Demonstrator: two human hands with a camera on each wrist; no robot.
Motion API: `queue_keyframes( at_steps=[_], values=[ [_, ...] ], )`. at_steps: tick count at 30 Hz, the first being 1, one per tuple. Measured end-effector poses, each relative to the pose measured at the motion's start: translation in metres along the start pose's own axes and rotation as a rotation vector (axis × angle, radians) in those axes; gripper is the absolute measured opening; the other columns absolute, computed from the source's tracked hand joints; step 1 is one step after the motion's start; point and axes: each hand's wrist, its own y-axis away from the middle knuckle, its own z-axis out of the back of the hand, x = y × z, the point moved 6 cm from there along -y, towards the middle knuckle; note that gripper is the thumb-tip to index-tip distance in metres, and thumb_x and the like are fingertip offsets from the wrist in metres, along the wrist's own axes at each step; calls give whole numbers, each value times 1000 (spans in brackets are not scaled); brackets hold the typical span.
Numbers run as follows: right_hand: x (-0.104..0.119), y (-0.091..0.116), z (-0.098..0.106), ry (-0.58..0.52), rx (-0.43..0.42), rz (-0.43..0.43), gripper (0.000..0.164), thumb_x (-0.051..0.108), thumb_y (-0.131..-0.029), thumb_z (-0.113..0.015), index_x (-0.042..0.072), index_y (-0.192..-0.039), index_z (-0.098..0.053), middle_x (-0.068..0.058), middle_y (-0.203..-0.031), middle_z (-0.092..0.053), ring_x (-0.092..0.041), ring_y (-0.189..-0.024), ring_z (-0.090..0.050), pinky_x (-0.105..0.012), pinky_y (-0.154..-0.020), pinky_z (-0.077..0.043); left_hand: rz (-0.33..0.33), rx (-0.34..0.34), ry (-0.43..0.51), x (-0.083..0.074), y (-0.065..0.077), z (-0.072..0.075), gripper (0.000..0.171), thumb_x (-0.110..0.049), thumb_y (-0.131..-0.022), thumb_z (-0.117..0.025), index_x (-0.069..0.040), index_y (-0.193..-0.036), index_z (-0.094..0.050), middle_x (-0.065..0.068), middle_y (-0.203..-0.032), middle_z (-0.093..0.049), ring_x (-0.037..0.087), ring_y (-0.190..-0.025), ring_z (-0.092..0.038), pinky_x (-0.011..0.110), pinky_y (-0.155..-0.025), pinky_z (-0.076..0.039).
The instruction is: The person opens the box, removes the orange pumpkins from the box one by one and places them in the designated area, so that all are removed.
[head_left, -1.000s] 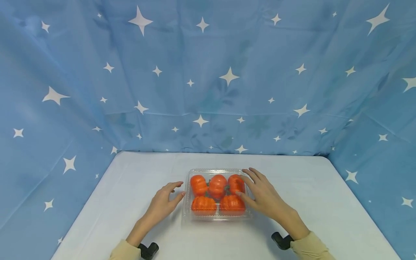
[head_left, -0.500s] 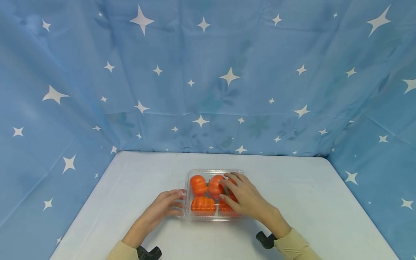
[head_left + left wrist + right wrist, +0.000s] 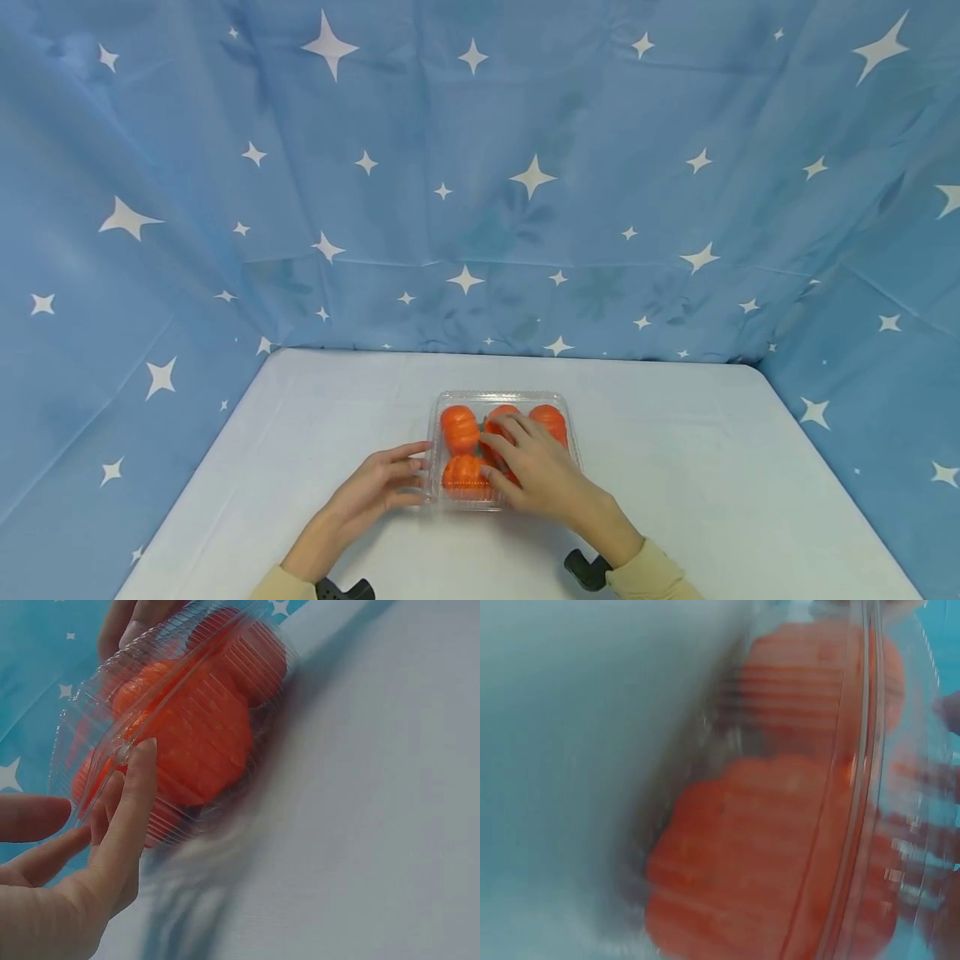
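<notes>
A clear plastic clamshell box (image 3: pixel 480 506) sits on the table with several small orange ribbed pumpkins (image 3: pixel 459 429) showing through its closed lid. At its left side is my left hand (image 3: pixel 367 487), fingers spread, with fingertips right at the rim; the left wrist view has an index fingertip (image 3: pixel 146 754) against the rim's edge. Over the lid lies my right hand (image 3: pixel 543 471), fingers loosely bent, hiding pumpkins at the front right. Through the blurred right wrist view, two pumpkins (image 3: pixel 742 855) fill the box's near side.
A white cloth covers the table (image 3: pixel 697 467). Behind and to both sides hangs a blue curtain (image 3: pixel 405 208) with white stars. Black devices (image 3: pixel 587 571) are strapped at both wrists, below beige sleeves.
My right hand has moved left across the lid from the box's right edge. My left hand has come down to the left rim. The box stays where it was.
</notes>
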Motion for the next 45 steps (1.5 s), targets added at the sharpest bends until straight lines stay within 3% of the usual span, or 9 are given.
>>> queue_keyframes(
  at_steps=[7,12,21,29,39,45],
  values=[
    [25,-2,-11,121,28,33,54,50,-88,-78,14,-126,-67,-12,-133,-62,-32,-118,-59,-47,-99,-56,-4,50,84,7,1,-2,63,-8,-105,-51,4,-160,-25,6,-112,-61,17,-104,-61,38,-93,-59],
    [35,-3,-16,120,74,26,63,50,-83,-82,16,-131,-62,-13,-138,-57,-41,-124,-56,-54,-104,-52,-12,55,125,10,1,-3,65,-8,-105,-52,4,-161,-23,5,-110,-61,16,-104,-61,38,-94,-59],
    [37,-2,-17,95,94,29,62,49,-85,-81,17,-134,-61,-13,-139,-58,-43,-125,-56,-56,-104,-51,-21,43,163,14,4,-4,65,-7,-105,-52,6,-161,-21,11,-125,-62,22,-121,-60,43,-98,-57],
    [38,0,-15,124,80,37,61,48,-90,-77,14,-139,-61,-15,-139,-62,-44,-124,-60,-57,-103,-52,-34,49,175,15,1,-9,69,-6,-105,-52,4,-162,-15,25,-142,-49,25,-124,-58,47,-103,-54],
    [39,4,-16,186,61,61,66,51,-88,-77,15,-140,-60,-14,-140,-61,-44,-126,-59,-55,-102,-53,-19,-23,159,14,0,-13,72,2,-100,-52,3,-162,-16,7,-103,-59,14,-97,-60,44,-96,-59],
    [35,11,-15,155,99,59,68,38,-86,-78,15,-146,-56,-15,-146,-57,-45,-136,-53,-57,-104,-52,-13,-57,133,14,1,-13,73,2,-99,-53,2,-163,-18,7,-102,-57,17,-97,-62,44,-94,-60]
  ],
)
